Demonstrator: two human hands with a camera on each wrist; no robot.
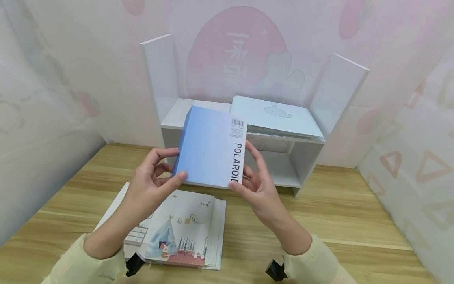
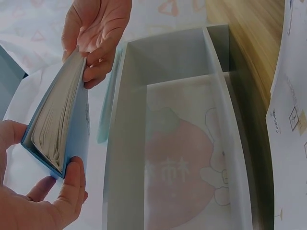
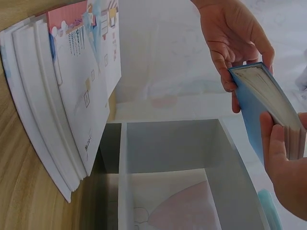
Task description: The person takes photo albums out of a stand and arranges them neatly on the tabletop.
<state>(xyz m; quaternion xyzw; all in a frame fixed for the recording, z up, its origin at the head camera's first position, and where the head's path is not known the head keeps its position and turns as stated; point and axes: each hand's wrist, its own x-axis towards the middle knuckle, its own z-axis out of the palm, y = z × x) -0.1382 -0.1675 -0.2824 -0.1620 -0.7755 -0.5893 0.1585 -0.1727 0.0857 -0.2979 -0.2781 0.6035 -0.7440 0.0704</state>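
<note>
Both hands hold a small blue photo album (image 1: 209, 148) above the table, in front of the shelf. Its cover fades from blue to white and bears the word POLAROID and a barcode. The left hand (image 1: 150, 183) pinches its left side, thumb on the cover near the lower corner. On the opposite side the right hand (image 1: 262, 191) grips it, thumb also on the cover and the other fingers partly hidden behind. In the left wrist view, page edges of the album (image 2: 56, 117) show between its covers.
A white desktop shelf (image 1: 308, 157) with upright end panels stands at the back. On its top lie pale-blue albums or folders (image 1: 255, 110), the upper one with a whale drawing. A stack of illustrated books (image 1: 191, 232) lies on the wooden table (image 1: 340, 221), below the left hand.
</note>
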